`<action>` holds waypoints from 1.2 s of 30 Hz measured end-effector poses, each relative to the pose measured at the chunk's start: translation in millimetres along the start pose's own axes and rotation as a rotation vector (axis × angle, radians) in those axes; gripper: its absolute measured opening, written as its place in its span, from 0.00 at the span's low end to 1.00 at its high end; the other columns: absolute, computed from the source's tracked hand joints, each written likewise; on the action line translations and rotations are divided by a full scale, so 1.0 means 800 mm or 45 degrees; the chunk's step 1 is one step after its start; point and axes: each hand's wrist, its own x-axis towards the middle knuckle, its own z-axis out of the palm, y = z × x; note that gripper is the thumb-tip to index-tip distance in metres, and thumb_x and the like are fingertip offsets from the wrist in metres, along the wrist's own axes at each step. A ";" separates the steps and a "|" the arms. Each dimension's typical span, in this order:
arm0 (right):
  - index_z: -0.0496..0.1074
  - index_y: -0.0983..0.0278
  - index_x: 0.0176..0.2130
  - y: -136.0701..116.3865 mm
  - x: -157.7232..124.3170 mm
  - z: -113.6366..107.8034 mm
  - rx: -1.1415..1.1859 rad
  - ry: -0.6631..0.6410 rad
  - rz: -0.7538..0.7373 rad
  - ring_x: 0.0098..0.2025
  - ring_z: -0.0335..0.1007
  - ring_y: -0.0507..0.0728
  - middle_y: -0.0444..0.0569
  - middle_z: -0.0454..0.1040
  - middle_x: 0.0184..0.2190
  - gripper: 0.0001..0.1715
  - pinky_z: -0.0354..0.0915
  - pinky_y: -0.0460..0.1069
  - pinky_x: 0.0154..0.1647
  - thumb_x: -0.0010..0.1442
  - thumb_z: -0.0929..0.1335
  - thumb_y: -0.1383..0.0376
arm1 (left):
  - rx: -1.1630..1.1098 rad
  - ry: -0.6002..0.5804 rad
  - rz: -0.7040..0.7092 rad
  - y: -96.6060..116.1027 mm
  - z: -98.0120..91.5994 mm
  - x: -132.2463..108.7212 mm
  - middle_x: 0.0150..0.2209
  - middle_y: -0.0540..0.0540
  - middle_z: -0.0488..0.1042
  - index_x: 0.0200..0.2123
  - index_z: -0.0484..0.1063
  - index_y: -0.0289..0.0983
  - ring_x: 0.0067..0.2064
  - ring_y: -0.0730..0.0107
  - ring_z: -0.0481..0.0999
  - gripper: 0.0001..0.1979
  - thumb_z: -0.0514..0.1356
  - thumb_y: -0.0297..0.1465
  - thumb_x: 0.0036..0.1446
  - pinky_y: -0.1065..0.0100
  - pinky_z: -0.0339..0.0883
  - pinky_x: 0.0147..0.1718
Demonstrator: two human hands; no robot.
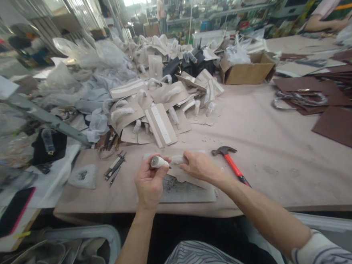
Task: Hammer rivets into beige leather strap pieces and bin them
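My left hand [148, 184] is closed round a short white-handled tool [158, 162] with a metal-capped end and a thin dark tip pointing right. Beside it, my right hand [199, 166] grips a beige bag panel [182, 175] close to its plastic-wrapped handle [177, 159]. The panel lies over a pale work slab [189, 196] that has dark marks on it. The tool's tip is near the panel; I cannot tell whether they touch. To the right of my right hand lies a claw hammer [233, 164] with a red and black handle.
Many beige panels [160, 125] are heaped ahead. A cardboard box [247, 72] and brown panels [341, 126] lie to the right. Slim metal tools [115, 168], a plastic bag [82, 176] and a phone [12, 211] are left. A filled bin [114, 237] stands below. Another person [327, 15] sits far right.
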 end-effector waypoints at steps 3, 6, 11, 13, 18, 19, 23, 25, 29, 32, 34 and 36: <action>0.74 0.65 0.36 0.017 0.014 -0.001 0.127 -0.101 -0.004 0.31 0.69 0.54 0.47 0.76 0.30 0.14 0.55 0.46 0.28 0.61 0.71 0.56 | 0.023 -0.017 -0.104 -0.017 -0.001 -0.005 0.38 0.44 0.83 0.45 0.74 0.36 0.39 0.62 0.84 0.18 0.72 0.33 0.51 0.66 0.78 0.42; 0.74 0.66 0.35 0.025 0.023 0.001 0.206 -0.092 0.016 0.30 0.65 0.52 0.46 0.75 0.29 0.14 0.52 0.46 0.27 0.63 0.69 0.56 | 0.050 -0.024 -0.167 -0.032 -0.002 -0.011 0.37 0.45 0.83 0.44 0.75 0.36 0.39 0.63 0.83 0.18 0.71 0.33 0.50 0.66 0.78 0.41; 0.73 0.66 0.34 0.020 0.020 0.009 0.251 -0.051 -0.005 0.28 0.62 0.51 0.45 0.73 0.28 0.12 0.50 0.47 0.28 0.63 0.69 0.59 | 0.058 -0.052 -0.231 -0.047 -0.005 -0.016 0.38 0.45 0.82 0.44 0.75 0.35 0.40 0.62 0.83 0.18 0.71 0.33 0.50 0.66 0.77 0.43; 0.73 0.65 0.33 0.016 0.016 0.013 0.256 -0.039 -0.037 0.29 0.62 0.52 0.46 0.73 0.27 0.11 0.50 0.47 0.29 0.63 0.70 0.60 | 0.054 -0.043 -0.239 -0.048 -0.006 -0.017 0.39 0.45 0.83 0.44 0.74 0.35 0.40 0.61 0.83 0.19 0.71 0.33 0.50 0.65 0.77 0.43; 0.73 0.65 0.33 0.004 0.016 0.020 0.307 0.078 0.005 0.31 0.65 0.54 0.48 0.74 0.29 0.12 0.51 0.48 0.31 0.62 0.70 0.58 | 0.045 -0.013 -0.221 -0.041 -0.004 -0.016 0.38 0.45 0.83 0.45 0.74 0.36 0.40 0.61 0.84 0.19 0.71 0.34 0.49 0.65 0.77 0.43; 0.73 0.65 0.33 0.002 0.018 0.022 0.329 0.112 0.044 0.31 0.65 0.54 0.48 0.74 0.28 0.13 0.51 0.48 0.30 0.62 0.69 0.57 | 0.048 -0.009 -0.221 -0.040 -0.004 -0.017 0.38 0.45 0.83 0.45 0.75 0.36 0.40 0.61 0.84 0.19 0.72 0.34 0.49 0.65 0.78 0.43; 0.70 0.65 0.30 -0.002 0.026 0.032 0.465 0.211 0.230 0.29 0.63 0.52 0.45 0.71 0.25 0.17 0.51 0.47 0.28 0.62 0.69 0.54 | 0.103 -0.053 -0.258 -0.041 -0.002 -0.019 0.39 0.43 0.83 0.43 0.76 0.35 0.39 0.61 0.83 0.19 0.72 0.34 0.48 0.66 0.77 0.41; 0.68 0.64 0.28 -0.001 0.029 0.041 0.550 0.231 0.314 0.27 0.62 0.52 0.44 0.69 0.24 0.19 0.51 0.47 0.27 0.62 0.69 0.53 | 0.130 -0.129 -0.294 -0.047 0.000 -0.018 0.40 0.42 0.82 0.41 0.78 0.35 0.40 0.62 0.82 0.17 0.72 0.34 0.48 0.67 0.75 0.40; 0.66 0.63 0.28 0.002 0.034 0.060 0.748 0.183 0.393 0.24 0.63 0.51 0.42 0.67 0.20 0.20 0.55 0.45 0.25 0.63 0.68 0.52 | 0.125 -0.292 -0.351 -0.071 0.004 -0.011 0.39 0.44 0.82 0.40 0.80 0.35 0.41 0.63 0.80 0.16 0.71 0.33 0.46 0.66 0.74 0.42; 0.66 0.63 0.29 0.008 0.033 0.066 0.891 0.110 0.374 0.19 0.63 0.51 0.42 0.67 0.17 0.21 0.57 0.45 0.23 0.66 0.64 0.51 | 0.126 -0.378 -0.410 -0.087 0.005 -0.007 0.36 0.46 0.81 0.40 0.80 0.36 0.38 0.64 0.80 0.17 0.71 0.33 0.46 0.66 0.75 0.41; 0.67 0.63 0.31 0.017 0.027 0.063 0.934 0.134 0.376 0.18 0.63 0.52 0.42 0.67 0.16 0.22 0.58 0.46 0.23 0.68 0.61 0.51 | 0.091 -0.370 -0.444 -0.095 0.004 -0.006 0.36 0.45 0.82 0.42 0.78 0.36 0.37 0.63 0.81 0.19 0.72 0.35 0.45 0.66 0.76 0.37; 0.68 0.63 0.33 0.031 0.017 0.057 0.921 0.236 0.403 0.20 0.64 0.52 0.43 0.68 0.17 0.20 0.59 0.46 0.25 0.67 0.60 0.52 | 0.036 -0.340 -0.460 -0.101 0.003 -0.009 0.36 0.44 0.82 0.43 0.76 0.36 0.37 0.62 0.81 0.23 0.73 0.37 0.44 0.65 0.76 0.35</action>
